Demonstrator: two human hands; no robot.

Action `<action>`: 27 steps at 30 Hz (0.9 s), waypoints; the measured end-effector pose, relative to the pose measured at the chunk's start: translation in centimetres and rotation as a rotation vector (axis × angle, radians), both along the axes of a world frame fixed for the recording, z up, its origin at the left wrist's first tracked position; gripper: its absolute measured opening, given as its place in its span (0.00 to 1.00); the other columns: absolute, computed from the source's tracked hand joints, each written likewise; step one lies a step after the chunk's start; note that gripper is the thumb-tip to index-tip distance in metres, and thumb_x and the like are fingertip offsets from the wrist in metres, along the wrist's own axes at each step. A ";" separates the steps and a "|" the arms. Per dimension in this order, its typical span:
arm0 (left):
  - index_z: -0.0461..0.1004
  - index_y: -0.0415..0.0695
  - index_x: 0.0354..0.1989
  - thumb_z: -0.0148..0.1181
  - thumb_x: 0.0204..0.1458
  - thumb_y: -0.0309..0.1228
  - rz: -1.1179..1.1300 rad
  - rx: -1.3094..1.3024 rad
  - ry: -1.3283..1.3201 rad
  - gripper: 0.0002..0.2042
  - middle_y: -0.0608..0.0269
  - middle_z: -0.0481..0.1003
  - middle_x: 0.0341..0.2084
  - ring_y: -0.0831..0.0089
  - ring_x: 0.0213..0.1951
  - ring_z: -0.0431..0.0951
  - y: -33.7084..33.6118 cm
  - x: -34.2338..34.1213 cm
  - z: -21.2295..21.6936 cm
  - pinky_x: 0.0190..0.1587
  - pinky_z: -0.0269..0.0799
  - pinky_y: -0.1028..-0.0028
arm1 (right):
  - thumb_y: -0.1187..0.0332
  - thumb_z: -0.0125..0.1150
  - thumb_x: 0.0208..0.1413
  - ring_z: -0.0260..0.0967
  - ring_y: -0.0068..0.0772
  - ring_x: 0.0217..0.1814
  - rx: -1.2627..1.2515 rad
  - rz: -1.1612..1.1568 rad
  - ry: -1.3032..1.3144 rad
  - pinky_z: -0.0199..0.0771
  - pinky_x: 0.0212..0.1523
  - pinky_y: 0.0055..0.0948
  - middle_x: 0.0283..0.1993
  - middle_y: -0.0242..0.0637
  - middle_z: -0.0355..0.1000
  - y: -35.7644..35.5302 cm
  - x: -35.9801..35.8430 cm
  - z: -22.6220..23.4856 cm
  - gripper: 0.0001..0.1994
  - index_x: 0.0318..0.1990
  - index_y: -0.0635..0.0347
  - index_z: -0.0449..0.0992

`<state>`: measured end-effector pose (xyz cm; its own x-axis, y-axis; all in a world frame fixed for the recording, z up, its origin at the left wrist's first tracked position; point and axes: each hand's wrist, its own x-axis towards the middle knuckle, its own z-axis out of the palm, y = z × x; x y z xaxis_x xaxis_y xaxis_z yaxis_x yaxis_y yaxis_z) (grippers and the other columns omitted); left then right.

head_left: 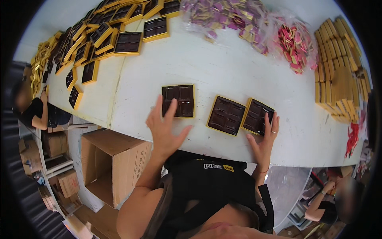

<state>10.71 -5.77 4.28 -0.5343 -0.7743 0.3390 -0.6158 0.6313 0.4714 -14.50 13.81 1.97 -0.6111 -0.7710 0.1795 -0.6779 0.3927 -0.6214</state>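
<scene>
Three shallow gold-edged boxes with dark brown divided tray inserts lie on the white table before me. Over the near part of the left box (184,93) my left hand (164,125) is open, fingers spread and the thumb apart. The middle box (226,115) lies tilted, with neither hand on it. Close beside it, the right box (255,113) has my right hand (266,137) at its near right corner. That hand is open: a finger reaches over the dark tray, others lie along the right side, and the thumb is apart. Whether it presses on the box, I cannot tell.
Many similar boxes (127,43) are heaped at the far left. Bags of purple-and-gold pieces (223,16) and red pieces (294,46) lie at the back. Gold boxes (338,79) are stacked right, near red strings (352,139). Below stands an open carton (129,171). Two people work nearby.
</scene>
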 end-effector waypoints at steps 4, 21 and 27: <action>0.65 0.50 0.65 0.73 0.41 0.36 -0.260 0.102 -0.014 0.39 0.51 0.54 0.70 0.47 0.65 0.57 -5.2 0.6 0.8 0.66 0.51 0.53 | 0.59 0.75 0.43 0.33 0.56 0.80 0.015 -0.015 0.023 0.39 0.73 0.49 0.78 0.50 0.40 -0.2 0.3 0.1 0.45 0.70 0.54 0.59; 0.73 0.45 0.55 0.79 0.35 0.36 -0.170 0.220 -0.005 0.34 0.51 0.63 0.62 0.56 0.56 0.71 -3.8 0.2 -1.0 0.56 0.71 0.63 | 0.61 0.82 0.35 0.43 0.56 0.77 -0.076 0.018 -0.097 0.51 0.71 0.46 0.77 0.54 0.41 1.0 -0.8 -0.5 0.41 0.61 0.57 0.68; 0.70 0.44 0.54 0.80 0.34 0.36 -0.320 0.254 0.005 0.36 0.50 0.63 0.62 0.53 0.55 0.69 -3.1 -1.6 -0.9 0.59 0.66 0.61 | 0.54 0.84 0.29 0.48 0.55 0.74 -0.044 0.000 -0.026 0.57 0.69 0.45 0.77 0.52 0.42 1.1 0.9 -0.1 0.45 0.57 0.60 0.66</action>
<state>9.16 -8.90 3.40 -0.7605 -0.6289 0.1613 -0.4049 0.6537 0.6393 -13.58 14.86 1.84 -0.6160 -0.7625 0.1978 -0.6614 0.3643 -0.6556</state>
